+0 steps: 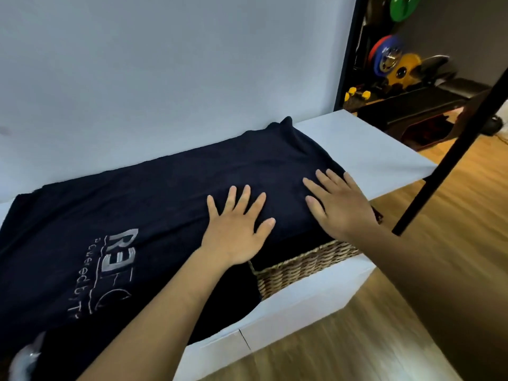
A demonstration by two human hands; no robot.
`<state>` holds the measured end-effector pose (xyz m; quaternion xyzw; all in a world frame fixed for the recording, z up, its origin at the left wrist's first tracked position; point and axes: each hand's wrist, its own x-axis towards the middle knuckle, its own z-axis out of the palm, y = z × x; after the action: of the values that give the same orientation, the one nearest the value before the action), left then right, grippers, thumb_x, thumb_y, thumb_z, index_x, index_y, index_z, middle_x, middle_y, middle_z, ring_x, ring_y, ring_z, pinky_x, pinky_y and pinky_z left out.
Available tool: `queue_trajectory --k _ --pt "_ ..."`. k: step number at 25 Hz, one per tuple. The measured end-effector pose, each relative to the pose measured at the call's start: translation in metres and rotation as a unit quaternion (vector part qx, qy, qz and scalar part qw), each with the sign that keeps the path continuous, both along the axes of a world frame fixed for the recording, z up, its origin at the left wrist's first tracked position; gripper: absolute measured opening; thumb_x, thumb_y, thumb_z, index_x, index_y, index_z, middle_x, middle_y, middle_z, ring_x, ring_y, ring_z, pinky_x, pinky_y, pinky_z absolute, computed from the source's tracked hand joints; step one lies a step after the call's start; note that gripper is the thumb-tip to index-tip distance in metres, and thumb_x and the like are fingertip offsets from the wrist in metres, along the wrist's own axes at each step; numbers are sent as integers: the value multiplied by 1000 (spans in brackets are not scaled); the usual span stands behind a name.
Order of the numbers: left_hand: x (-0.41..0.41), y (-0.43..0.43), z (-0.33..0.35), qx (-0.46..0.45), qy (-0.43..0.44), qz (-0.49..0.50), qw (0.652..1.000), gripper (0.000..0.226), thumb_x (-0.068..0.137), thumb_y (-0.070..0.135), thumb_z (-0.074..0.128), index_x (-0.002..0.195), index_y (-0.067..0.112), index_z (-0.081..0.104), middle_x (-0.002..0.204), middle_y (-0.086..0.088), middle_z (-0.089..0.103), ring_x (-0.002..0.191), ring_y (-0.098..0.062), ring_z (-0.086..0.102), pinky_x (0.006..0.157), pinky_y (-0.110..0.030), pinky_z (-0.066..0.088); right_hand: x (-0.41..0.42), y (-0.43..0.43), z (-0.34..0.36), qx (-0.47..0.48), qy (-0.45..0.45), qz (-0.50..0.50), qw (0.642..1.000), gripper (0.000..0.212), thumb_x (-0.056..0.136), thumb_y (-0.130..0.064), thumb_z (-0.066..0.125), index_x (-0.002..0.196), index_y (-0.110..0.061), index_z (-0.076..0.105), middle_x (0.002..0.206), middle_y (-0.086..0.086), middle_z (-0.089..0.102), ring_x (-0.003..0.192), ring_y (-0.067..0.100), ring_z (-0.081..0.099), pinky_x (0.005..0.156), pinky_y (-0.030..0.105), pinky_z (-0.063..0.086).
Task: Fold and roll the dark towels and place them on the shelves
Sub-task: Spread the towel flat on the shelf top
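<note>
both the left hand (236,237) and right hand (339,204) press flat, fingers spread, on the dark towel (137,204).

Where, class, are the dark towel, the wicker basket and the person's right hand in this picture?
dark towel (165,193): head view, flat middle of the cloth.
wicker basket (302,266): head view, woven front wall.
right hand (341,204): head view, back of the hand.

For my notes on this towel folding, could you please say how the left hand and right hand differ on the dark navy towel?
On the dark navy towel, the left hand lies nearer the grey lettering; the right hand lies by its right edge, near the woven wicker basket. The left hand's fingers point straight away; the right hand's angle leftward. Both rest flat, fingers spread.
</note>
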<state>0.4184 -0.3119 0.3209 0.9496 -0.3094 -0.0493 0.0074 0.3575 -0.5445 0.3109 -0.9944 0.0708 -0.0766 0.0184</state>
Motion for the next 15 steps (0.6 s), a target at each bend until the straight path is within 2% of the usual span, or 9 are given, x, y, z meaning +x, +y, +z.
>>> queue_trajectory --k 3,5,8,11,15 --pt "8 -14 2 17 9 -25 1000 65 97 61 18 154 40 -3 164 5 -12 149 -21 -19 115 -61 -14 2 -14 -2 19 27 2 999 78 87 -64 -7 154 -36 20 163 2 18 151 25 11 123 41 7" --pt "18 -24 4 17 17 -37 999 65 96 60 23 154 42 -1 164 7 -12 149 -20 -19 115 -60 -14 7 -24 -2 24 28 13 999 72 91 -67 2 154 -38 19 164 0 16 151 24 10 122 41 9" --pt "36 -40 5 18 35 -36 999 65 94 66 18 153 46 -1 163 8 -13 149 -19 -19 116 -57 -16 10 -41 0 47 49 7 998 66 95 -67 12 154 -39 16 165 -3 9 152 20 5 122 44 9" --pt "58 -65 6 20 38 -49 998 65 94 68 14 153 45 -1 164 5 -12 149 -20 -19 117 -55 -16 8 -50 4 27 74 -4 997 72 89 -70 0 155 -41 9 165 -4 2 152 21 0 120 56 -2" --pt "107 -115 7 5 42 -90 995 64 95 67 15 154 42 2 164 4 -9 150 -18 -16 118 -55 -13 8 -50 9 26 95 -2 995 77 85 -70 -7 155 -40 4 165 -5 -3 152 20 -4 118 57 -9"
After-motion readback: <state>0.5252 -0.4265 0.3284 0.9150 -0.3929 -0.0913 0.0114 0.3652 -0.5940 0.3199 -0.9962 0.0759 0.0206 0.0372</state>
